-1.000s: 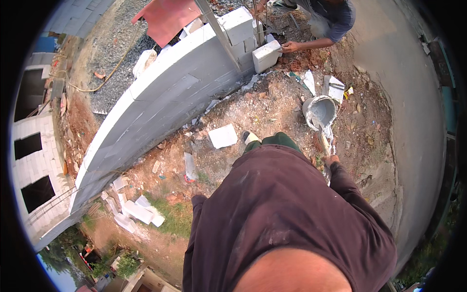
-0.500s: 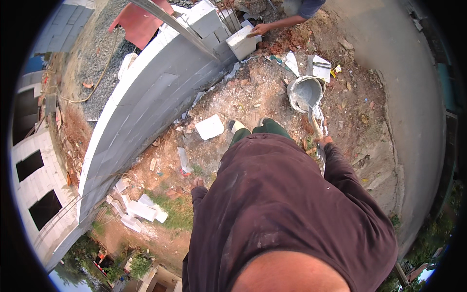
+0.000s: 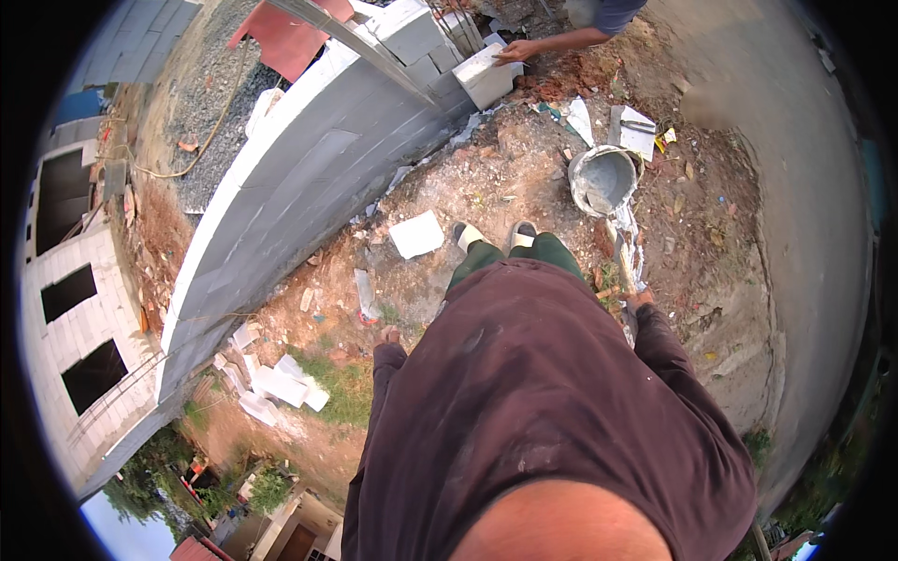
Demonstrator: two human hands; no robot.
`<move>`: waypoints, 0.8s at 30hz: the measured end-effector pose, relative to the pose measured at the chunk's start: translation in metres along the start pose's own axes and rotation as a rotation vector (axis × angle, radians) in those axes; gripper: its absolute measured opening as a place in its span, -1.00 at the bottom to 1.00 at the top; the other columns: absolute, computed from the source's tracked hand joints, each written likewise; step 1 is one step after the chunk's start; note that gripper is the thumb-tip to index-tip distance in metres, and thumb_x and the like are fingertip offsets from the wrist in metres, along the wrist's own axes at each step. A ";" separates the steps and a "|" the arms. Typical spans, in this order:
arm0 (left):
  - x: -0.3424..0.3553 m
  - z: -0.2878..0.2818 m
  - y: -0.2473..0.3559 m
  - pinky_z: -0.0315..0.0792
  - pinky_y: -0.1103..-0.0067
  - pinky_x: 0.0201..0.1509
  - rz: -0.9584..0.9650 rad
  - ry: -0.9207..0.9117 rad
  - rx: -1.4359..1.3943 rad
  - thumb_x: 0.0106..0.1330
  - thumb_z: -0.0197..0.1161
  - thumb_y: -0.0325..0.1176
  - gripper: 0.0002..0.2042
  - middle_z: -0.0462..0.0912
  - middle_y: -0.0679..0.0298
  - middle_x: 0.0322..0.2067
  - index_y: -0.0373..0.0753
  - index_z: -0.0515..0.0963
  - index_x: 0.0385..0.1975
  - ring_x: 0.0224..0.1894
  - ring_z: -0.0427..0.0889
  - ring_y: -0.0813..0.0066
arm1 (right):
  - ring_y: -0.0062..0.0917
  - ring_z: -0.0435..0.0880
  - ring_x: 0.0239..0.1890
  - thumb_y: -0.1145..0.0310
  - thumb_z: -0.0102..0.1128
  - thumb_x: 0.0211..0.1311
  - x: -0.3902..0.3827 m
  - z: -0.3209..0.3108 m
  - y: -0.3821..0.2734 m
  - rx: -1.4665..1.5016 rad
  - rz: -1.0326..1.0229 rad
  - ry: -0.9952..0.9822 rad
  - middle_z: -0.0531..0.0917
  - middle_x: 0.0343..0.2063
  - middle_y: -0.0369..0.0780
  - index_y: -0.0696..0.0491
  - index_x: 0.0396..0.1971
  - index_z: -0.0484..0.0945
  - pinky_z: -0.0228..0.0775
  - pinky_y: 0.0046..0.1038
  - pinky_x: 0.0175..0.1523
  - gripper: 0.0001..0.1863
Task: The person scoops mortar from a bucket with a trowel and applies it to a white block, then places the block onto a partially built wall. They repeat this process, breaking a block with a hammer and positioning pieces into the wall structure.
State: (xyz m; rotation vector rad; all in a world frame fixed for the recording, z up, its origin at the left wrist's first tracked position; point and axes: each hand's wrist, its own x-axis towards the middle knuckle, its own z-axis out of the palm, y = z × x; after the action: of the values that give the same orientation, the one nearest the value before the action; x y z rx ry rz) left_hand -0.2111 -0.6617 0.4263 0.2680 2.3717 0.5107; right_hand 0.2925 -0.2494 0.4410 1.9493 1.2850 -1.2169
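Note:
My right hand [image 3: 641,299] is low at my right side, closed around a long mortar-smeared tool [image 3: 625,257] whose kind I cannot make out. The tool's far end lies just short of a round bucket [image 3: 603,182], which has wet grey mortar inside and pale drips down its near side. My left hand [image 3: 388,335] hangs at my left side with nothing in it, fingers loosely apart and partly hidden by the sleeve. Closest to it on the ground lies a narrow pale offcut [image 3: 366,294]. A square white block piece [image 3: 417,234] lies ahead of my feet.
A grey block wall [image 3: 281,196] curves along my left. At its far end another person's hand [image 3: 516,51] rests on a white block [image 3: 486,77]. Several broken blocks [image 3: 276,381] are heaped at lower left. A paved strip [image 3: 795,206] runs along the right.
My view has shifted, so the surroundings sit farther right and lower. The tool's far end has come out of the bucket toward me. The other person's hand stays on the block.

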 end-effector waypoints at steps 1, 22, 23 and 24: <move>-0.002 -0.006 0.048 0.43 0.48 -0.05 0.027 -0.023 -0.029 0.25 0.17 -0.10 -0.58 0.65 0.08 -0.24 -0.35 0.53 -0.09 -0.16 0.60 0.31 | -0.28 0.49 0.06 -0.16 0.34 -0.18 -0.006 -0.004 0.001 0.017 0.047 -0.003 0.52 -0.02 0.03 0.09 -0.23 0.64 0.30 -0.36 0.14 -0.36; -0.034 0.010 0.037 0.40 0.45 -0.02 -0.055 -0.003 -0.082 0.23 0.17 -0.11 -0.58 0.62 0.01 -0.22 -0.37 0.53 -0.11 -0.12 0.58 0.25 | -0.41 0.53 -0.70 0.22 0.31 0.04 -0.013 -0.016 -0.014 0.101 0.046 -0.023 0.56 -0.68 -0.17 0.13 -0.47 0.62 0.40 -0.34 -0.59 -0.74; -0.031 0.013 0.008 0.40 0.45 -0.01 -0.072 0.016 -0.082 0.24 0.17 -0.11 -0.58 0.62 0.00 -0.22 -0.37 0.54 -0.11 -0.11 0.58 0.24 | -0.42 0.56 -0.69 0.24 0.28 0.06 -0.007 -0.013 -0.013 0.062 -0.024 -0.037 0.58 -0.67 -0.17 0.16 -0.47 0.62 0.42 -0.35 -0.56 -0.75; -0.028 0.017 -0.007 0.40 0.45 0.00 -0.084 0.024 -0.083 0.24 0.16 -0.11 -0.58 0.62 0.00 -0.21 -0.37 0.54 -0.11 -0.10 0.58 0.24 | -0.44 0.59 -0.63 0.17 0.32 0.02 -0.002 -0.011 -0.014 0.055 0.002 -0.044 0.61 -0.63 -0.18 0.17 -0.48 0.63 0.44 -0.37 -0.49 -0.68</move>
State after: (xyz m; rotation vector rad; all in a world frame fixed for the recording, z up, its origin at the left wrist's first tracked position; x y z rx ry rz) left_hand -0.1793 -0.6724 0.4281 0.1244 2.3666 0.5738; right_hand 0.2844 -0.2355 0.4488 1.9500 1.2399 -1.3001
